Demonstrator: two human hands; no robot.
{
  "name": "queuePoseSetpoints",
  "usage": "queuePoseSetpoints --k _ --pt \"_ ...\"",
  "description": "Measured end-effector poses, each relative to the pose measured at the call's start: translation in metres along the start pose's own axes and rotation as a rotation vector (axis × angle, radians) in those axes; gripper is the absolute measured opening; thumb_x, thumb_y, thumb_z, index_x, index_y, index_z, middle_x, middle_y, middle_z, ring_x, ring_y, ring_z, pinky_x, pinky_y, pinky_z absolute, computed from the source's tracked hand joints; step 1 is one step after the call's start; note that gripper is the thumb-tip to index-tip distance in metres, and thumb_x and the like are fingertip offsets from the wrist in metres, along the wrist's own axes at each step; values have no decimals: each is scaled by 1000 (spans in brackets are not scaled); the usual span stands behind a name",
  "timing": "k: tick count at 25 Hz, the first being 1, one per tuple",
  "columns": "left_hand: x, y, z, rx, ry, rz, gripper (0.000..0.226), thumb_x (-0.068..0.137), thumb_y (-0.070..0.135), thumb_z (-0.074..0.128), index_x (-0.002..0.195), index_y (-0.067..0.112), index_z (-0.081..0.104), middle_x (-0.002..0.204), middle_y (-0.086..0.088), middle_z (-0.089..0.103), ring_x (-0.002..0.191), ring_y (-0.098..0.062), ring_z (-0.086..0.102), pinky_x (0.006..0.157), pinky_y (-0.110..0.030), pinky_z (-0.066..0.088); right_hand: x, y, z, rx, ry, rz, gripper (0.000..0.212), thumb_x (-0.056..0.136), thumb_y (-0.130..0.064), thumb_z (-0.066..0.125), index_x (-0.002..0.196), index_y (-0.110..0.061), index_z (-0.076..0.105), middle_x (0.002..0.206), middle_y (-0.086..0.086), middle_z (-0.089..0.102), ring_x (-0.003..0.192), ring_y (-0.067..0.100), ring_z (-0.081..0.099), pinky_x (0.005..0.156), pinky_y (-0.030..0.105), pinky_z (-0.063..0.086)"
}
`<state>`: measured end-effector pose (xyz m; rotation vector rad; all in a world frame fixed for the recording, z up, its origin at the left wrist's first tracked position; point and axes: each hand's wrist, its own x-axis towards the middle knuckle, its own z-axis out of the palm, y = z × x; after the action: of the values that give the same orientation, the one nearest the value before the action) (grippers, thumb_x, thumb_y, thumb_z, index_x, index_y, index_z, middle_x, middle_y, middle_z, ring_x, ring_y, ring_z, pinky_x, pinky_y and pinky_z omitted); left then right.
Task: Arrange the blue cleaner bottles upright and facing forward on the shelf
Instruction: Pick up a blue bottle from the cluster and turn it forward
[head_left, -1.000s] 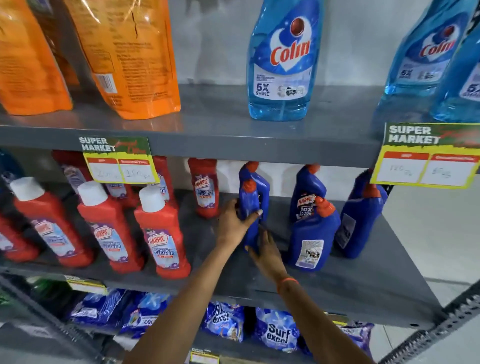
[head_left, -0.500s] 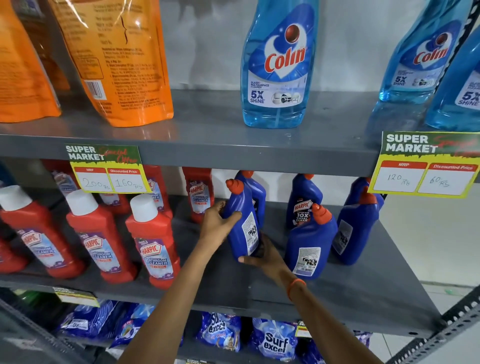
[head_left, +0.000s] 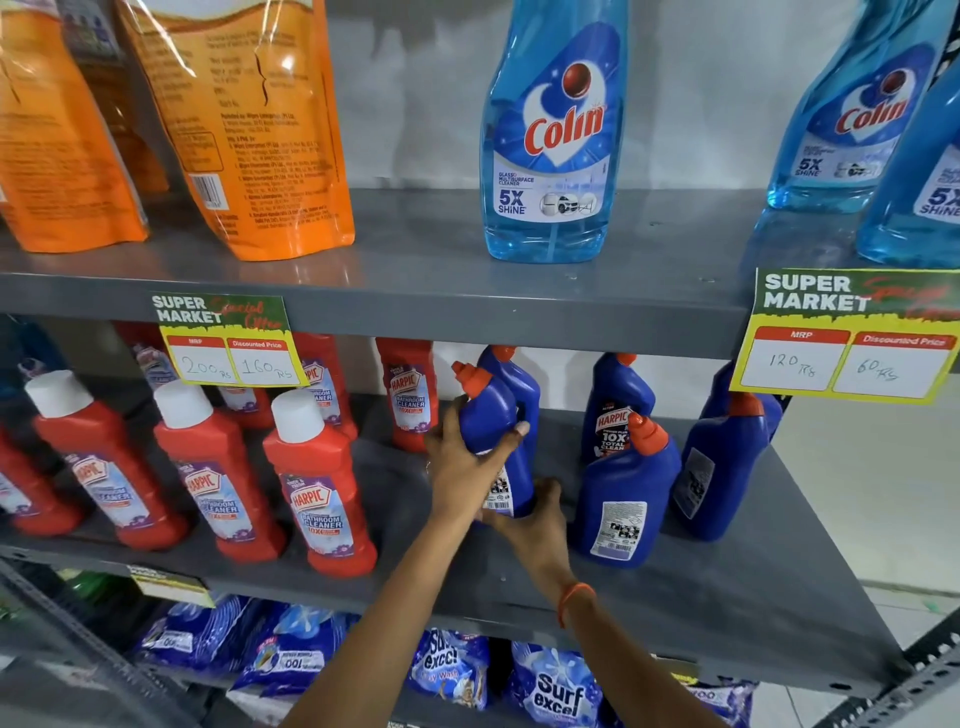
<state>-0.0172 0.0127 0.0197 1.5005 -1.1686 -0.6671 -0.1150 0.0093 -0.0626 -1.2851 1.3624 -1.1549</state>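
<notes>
Grey metal shelf (head_left: 701, 587) against a pale wall; left hand (head_left: 462, 467) and right hand (head_left: 535, 514) both grasp a blue bottle (head_left: 493, 431), back label outward, beside red bottles (head_left: 311, 483).

I read "Harpic 10X Total Clean" on the blue bottle (head_left: 615, 410) standing behind my right hand (head_left: 535, 519). Left of it, the red bottles (head_left: 317, 483) say "Harpic Bathroom Cleaner". Above it, one price tag (head_left: 228, 340) reads 200 and 160, the clear bottle (head_left: 553, 135) "Colin 5X Shine".
</notes>
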Motion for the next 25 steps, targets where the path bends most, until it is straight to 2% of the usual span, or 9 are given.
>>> queuePoseSetpoints --k 2,4,7,9,13,17,19,23,25 --pt "-2 2 7 3 103 -102 87 59 52 78 130 28 35 128 -11 44 111 -30 51 99 -49 45 -8 2 1 -17 50 -81 59 58 -16 86 97 -14 42 83 -13 60 75 9 62 58 10 48" --pt "4 -1 5 -95 146 -113 72 61 41 79 121 22 44 116 -9 57 100 -28 60 91 -45 50 -17 7 2 -48 89 -145 56 60 -18 85 95 -15 43 86 -8 64 78 15 65 65 17 51" --pt "12 -3 -8 -238 110 -111 41 70 12 76 105 14 56 96 -6 67 89 -25 66 78 -35 53 -17 14 3 -107 28 -168 55 60 -20 85 93 -26 41 102 -3 64 89 16 65 77 31 55" --pt "19 -4 -15 -286 37 -90 40 72 1 72 109 9 57 96 -6 66 90 -24 65 78 -33 53 -8 12 1 -114 -69 -128 60 59 -15 85 91 -34 37 102 -6 60 91 15 62 76 30 54" --pt "30 -12 -24 -326 -158 -26 44 70 -4 73 110 8 59 95 -3 69 91 -19 66 75 -24 57 21 5 -3 -84 -240 -33 88 64 -2 77 134 -25 30 124 -1 55 112 15 54 92 32 49" --pt "38 -19 -25 -347 -362 -34 46 72 -2 71 114 12 59 105 -3 69 99 -17 66 80 -24 57 35 5 -3 -116 -187 -24 76 66 1 77 129 -16 38 111 -10 58 105 13 58 72 3 47" --pt "45 -22 -26 -355 -407 -47 51 74 -1 70 121 11 55 112 -6 68 106 -18 64 86 -28 56 34 6 -3 -119 -121 -51 66 67 -2 76 119 -21 41 102 -16 55 98 9 57 71 0 45" --pt "52 -31 -29 -369 -436 -72 54 77 -3 67 126 9 50 122 -13 63 114 -22 60 95 -33 52 29 12 6 -120 3 -77 67 68 -7 76 124 -19 40 120 5 57 109 20 57 93 34 52" --pt "52 -36 -28 -392 -441 -81 54 78 -4 65 128 7 46 124 -13 61 115 -22 59 95 -30 52 23 12 12 -157 42 -91 70 70 -8 75 130 -13 39 125 7 55 110 17 53 92 31 47"
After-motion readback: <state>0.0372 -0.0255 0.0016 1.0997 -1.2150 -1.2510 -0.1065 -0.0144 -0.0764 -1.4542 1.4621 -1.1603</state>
